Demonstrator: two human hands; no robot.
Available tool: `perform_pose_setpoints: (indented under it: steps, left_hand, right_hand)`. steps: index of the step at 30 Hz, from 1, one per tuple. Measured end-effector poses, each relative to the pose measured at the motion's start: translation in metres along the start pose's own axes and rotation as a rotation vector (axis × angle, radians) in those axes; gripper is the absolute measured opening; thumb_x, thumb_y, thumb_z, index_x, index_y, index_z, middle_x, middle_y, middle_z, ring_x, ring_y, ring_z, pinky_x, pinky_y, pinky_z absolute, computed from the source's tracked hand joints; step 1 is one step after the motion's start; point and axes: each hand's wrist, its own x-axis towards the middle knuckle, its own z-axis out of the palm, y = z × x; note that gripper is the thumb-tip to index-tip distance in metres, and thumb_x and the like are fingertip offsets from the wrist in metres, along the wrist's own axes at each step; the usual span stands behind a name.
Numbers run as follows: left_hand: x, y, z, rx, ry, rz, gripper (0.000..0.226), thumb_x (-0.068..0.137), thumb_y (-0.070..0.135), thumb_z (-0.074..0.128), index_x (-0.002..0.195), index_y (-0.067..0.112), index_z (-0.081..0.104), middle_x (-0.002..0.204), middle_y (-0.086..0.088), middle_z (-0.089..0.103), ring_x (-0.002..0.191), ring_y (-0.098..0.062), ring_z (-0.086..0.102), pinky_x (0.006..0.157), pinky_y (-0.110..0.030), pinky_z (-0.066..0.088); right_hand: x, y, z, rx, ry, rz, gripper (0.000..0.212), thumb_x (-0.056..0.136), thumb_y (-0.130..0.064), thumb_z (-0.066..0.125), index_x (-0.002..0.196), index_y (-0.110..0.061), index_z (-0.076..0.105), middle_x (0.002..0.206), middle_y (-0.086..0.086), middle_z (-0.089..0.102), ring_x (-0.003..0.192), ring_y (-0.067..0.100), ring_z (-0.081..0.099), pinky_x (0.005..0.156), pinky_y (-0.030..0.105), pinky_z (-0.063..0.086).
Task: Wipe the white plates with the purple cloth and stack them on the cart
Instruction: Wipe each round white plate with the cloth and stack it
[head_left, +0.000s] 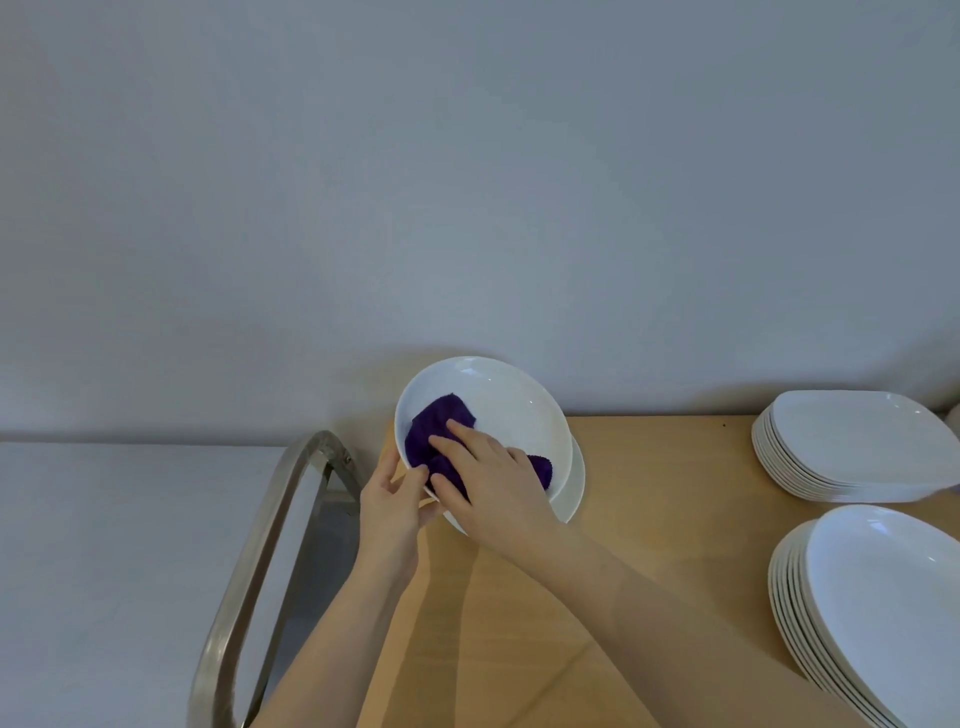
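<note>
Landmark: wooden table, light tan, set against a grey wall.
Held plate: round white plate, tilted up above the table's far left corner, its face turned toward the camera.
Second plate: another white plate shows just behind and below the held one; I cannot tell whether it rests on the table or is lifted with it.
Purple cloth: bunched purple cloth lies inside the held plate, on its left half.
Left hand: left hand at the table's left edge, thumb and fingers pinching the held plate's lower left rim.
Right hand: right hand over the plate's lower part, fingers nearly straight and spread, pressing the cloth against the plate's face.
Far stack: stack of squarish white plates on the table's far right.
Near stack: stack of round white plates on the table's near right, partly cut off by the frame.
Cart: metal cart handle just left of the table; the shelf beneath is barely visible.
</note>
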Motion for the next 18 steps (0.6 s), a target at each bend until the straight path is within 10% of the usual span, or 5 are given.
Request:
perform_pose_setpoints:
  steps: [7,18]
  left_hand:
    - [-0.009,-0.012,-0.005,-0.076,0.042,-0.022,0.045,0.096,-0.001,0.045,0.136,0.018,0.053,0.114,-0.007,0.069,0.098,-0.019,0.069,0.07,-0.031,0.059]
    - [-0.014,-0.006,-0.008,0.06,-0.097,-0.061,0.039,0.096,0.001,0.047,0.116,0.031,0.061,0.103,0.009,0.073,0.095,-0.013,0.069,0.072,-0.035,0.06]
  right_hand:
    - [-0.025,0.021,-0.001,-0.222,0.065,-0.049,0.045,0.084,-0.047,0.037,0.118,-0.036,0.064,0.132,-0.006,0.061,0.119,0.017,0.058,0.089,0.043,0.051]
    - [0.002,0.053,-0.013,-0.337,0.185,0.14,0.05,0.088,-0.04,0.062,0.136,-0.026,0.054,0.146,0.005,0.047,0.132,0.025,0.048,0.1,0.046,0.043]
